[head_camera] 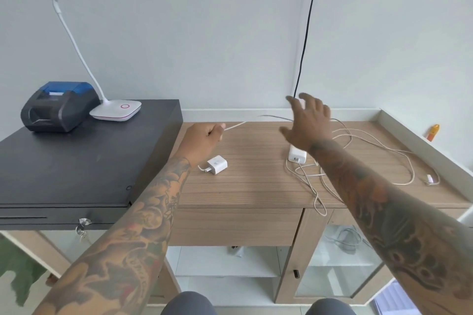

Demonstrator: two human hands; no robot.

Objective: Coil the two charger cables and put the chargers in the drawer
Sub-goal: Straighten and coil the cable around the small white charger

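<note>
A small white charger (217, 164) lies on the wooden counter (256, 186) near my left forearm. My left hand (204, 137) pinches its thin white cable (236, 125), which stretches taut to the right towards my right hand. My right hand (307, 120) hovers with spread fingers over the back of the counter. Below its wrist stands a larger white charger (297, 156). Its long pale cable (371, 146) sprawls in loose loops to the right and hangs over the front edge. The closed drawer front (235, 226) sits under the counter.
A black cash drawer (76, 161) on the left carries a receipt printer (58, 107) and a white desk lamp (116, 110). A black cord (305, 33) hangs down the wall. An orange object (433, 132) rests on the right ledge. A glass cabinet door (340, 261) is below.
</note>
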